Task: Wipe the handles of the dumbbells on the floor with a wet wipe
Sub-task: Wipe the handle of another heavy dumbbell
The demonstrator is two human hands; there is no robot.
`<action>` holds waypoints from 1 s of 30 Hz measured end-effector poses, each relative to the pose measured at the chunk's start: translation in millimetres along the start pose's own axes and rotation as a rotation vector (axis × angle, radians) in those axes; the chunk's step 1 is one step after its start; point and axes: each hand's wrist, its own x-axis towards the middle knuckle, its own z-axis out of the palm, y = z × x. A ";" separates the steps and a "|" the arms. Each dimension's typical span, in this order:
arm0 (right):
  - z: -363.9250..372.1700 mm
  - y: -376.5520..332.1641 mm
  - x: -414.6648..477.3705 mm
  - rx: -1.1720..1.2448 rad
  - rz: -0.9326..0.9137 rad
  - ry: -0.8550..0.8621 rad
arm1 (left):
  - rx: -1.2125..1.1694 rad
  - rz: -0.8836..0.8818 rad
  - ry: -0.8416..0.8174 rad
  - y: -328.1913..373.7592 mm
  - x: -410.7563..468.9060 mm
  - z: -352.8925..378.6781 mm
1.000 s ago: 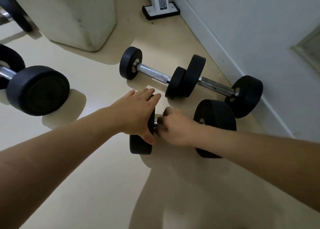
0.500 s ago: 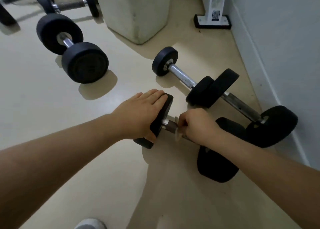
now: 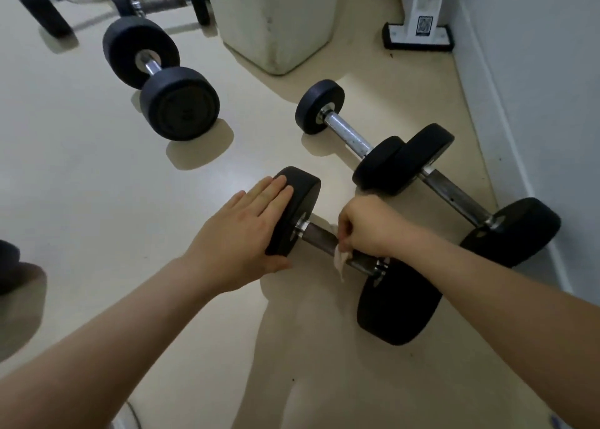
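The nearest black dumbbell with round plates (image 3: 397, 308) lies on the smooth cream floor (image 3: 97, 207) between the two arms. Its dark metal handle (image 3: 316, 233) runs from far left to near right. The left hand (image 3: 242, 233) lies flat with straight fingers on the outer face of the left plate (image 3: 300, 201). Its grip is released and it only presses the plate. The grip of the right hand (image 3: 368, 230) is clenched over the handle, nearer to the right plate, and it holds a small white wet wipe (image 3: 339, 261) against the metal. One corner of the wipe hangs loose below the fingers.

Just beyond, a black dumbbell with a bright chrome handle (image 3: 349, 134) and a black dumbbell with a dull grey handle (image 3: 454, 196) lie end to end along the grey wall (image 3: 535, 71).

I think the main risk is rolling. The plates are round and the floor is smooth, so if the left hand lifts or the right hand pushes sideways, the dumbbell may turn away and knock the plates just behind it. The wipe is small, so the underside of the handle may be missed if the handle is not turned. The loose corner may also slip out of the fingers.
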 end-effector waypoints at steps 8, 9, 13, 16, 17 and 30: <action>8.4 -4.1 -6.5 0.042 0.013 -0.047 | -0.363 -0.246 0.263 -1.5 -1.1 -5.6; 10.6 -4.9 -9.7 0.050 0.023 -0.047 | -0.410 -0.273 0.253 -1.9 -4.3 -4.5; 27.6 -40.4 9.4 0.248 0.024 0.103 | -0.443 -0.306 0.194 1.3 -20.5 -0.4; 28.0 -40.5 6.9 0.238 -0.018 0.031 | -0.364 -0.318 0.181 4.3 -40.8 6.7; 25.3 -33.4 0.1 0.185 -0.026 -0.013 | -0.357 -0.336 0.188 7.0 -43.1 8.4; 60.9 -60.5 -48.2 -0.031 0.132 0.056 | -0.505 -0.452 0.381 6.2 -91.4 39.4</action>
